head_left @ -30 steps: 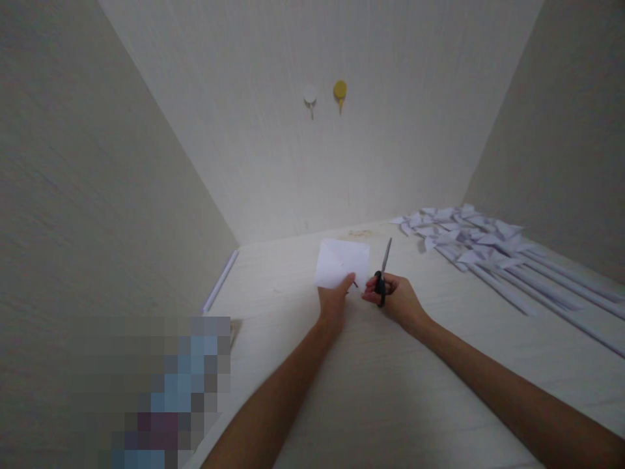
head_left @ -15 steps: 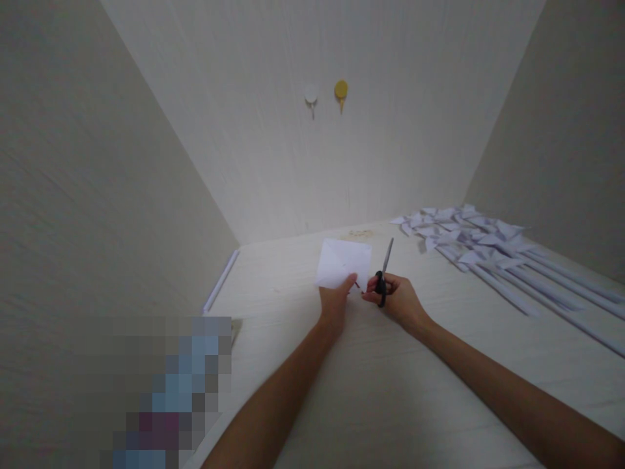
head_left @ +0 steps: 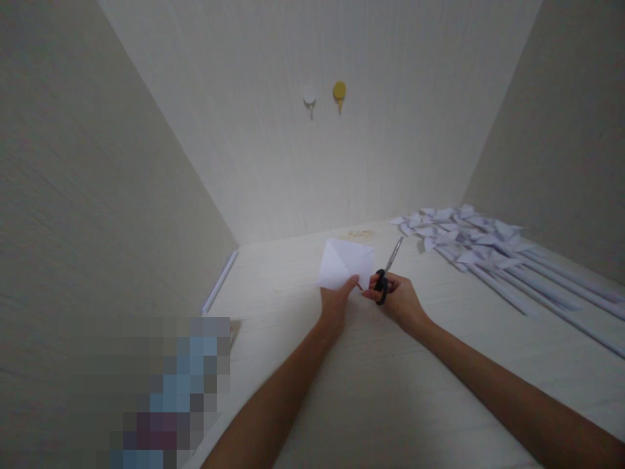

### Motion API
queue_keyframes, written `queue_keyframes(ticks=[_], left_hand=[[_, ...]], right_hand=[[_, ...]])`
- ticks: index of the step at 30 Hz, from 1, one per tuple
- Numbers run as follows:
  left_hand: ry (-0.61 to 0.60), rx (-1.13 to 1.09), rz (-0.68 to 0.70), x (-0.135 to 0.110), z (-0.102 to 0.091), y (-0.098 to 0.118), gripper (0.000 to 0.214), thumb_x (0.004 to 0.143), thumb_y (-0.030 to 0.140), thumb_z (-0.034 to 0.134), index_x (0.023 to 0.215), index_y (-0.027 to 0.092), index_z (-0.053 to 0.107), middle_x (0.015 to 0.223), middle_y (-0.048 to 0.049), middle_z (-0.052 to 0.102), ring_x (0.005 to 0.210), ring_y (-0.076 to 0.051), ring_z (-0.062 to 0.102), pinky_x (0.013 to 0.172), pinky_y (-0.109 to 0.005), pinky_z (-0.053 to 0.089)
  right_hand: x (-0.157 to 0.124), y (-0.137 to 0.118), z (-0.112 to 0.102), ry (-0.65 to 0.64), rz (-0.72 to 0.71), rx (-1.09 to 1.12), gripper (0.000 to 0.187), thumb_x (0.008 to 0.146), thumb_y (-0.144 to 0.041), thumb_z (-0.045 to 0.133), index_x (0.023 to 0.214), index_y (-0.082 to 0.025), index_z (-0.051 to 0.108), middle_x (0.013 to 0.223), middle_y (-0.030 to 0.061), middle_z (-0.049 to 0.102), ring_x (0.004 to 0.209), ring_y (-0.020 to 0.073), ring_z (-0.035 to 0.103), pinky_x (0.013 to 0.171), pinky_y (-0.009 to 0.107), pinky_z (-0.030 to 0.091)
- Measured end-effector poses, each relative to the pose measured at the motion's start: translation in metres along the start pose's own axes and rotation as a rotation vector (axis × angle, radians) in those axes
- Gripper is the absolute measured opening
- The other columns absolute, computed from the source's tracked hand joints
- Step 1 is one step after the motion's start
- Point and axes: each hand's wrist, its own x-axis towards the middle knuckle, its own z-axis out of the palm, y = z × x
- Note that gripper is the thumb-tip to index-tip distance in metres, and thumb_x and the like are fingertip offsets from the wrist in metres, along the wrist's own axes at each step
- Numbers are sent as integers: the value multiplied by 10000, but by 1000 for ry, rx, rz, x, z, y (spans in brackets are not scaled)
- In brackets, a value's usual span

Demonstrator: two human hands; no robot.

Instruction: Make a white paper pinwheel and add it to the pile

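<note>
My left hand (head_left: 336, 302) pinches the near edge of a creased white square of paper (head_left: 344, 262) and holds it up above the pale table (head_left: 371, 384). Just to its right, my right hand (head_left: 398, 299) is closed in the black handles of a pair of scissors (head_left: 387, 273). The blades are together and point away and slightly right, beside the paper's right edge. A thin reddish sliver shows between the two hands; I cannot make out what it is.
A heap of folded white paper pinwheels on long white sticks (head_left: 488, 251) covers the table's right side. One white stick (head_left: 219, 281) lies along the left wall. Two round hooks, white (head_left: 309, 97) and yellow (head_left: 339, 91), hang on the back wall.
The paper has turned slightly so a corner points up. The scissors' tips have swung to the right. Both hands stay in nearly the same place.
</note>
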Motion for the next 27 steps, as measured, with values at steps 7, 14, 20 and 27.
queue_keyframes(ticks=[7,14,20,27], left_hand=[[-9,-39,-11,0,1,-1,498,535,241,695,1002,140,556,934,-102,632,822,-204,595,769,-347,442],[-38,-35,-6,0,-1,-5,485,543,279,695,989,140,565,907,-99,639,805,-203,599,753,-348,446],[-27,-9,-21,-1,0,-3,479,528,280,701,971,146,576,902,-90,643,849,-212,592,757,-340,442],[-39,12,-20,-2,0,-2,468,540,282,694,975,153,578,923,-90,637,847,-208,591,752,-339,443]], right_hand=[[0,1,-1,10,2,25,339,443,-317,748,665,-151,554,586,-7,573,524,103,515,483,217,398],[0,-2,0,21,17,12,343,449,-339,744,654,-151,543,570,-16,551,506,91,478,467,213,363],[0,0,0,26,25,7,336,466,-343,736,652,-149,534,530,-34,503,476,71,418,440,204,317],[1,2,0,37,20,-2,328,476,-344,732,649,-152,530,526,-39,496,476,73,414,438,205,305]])
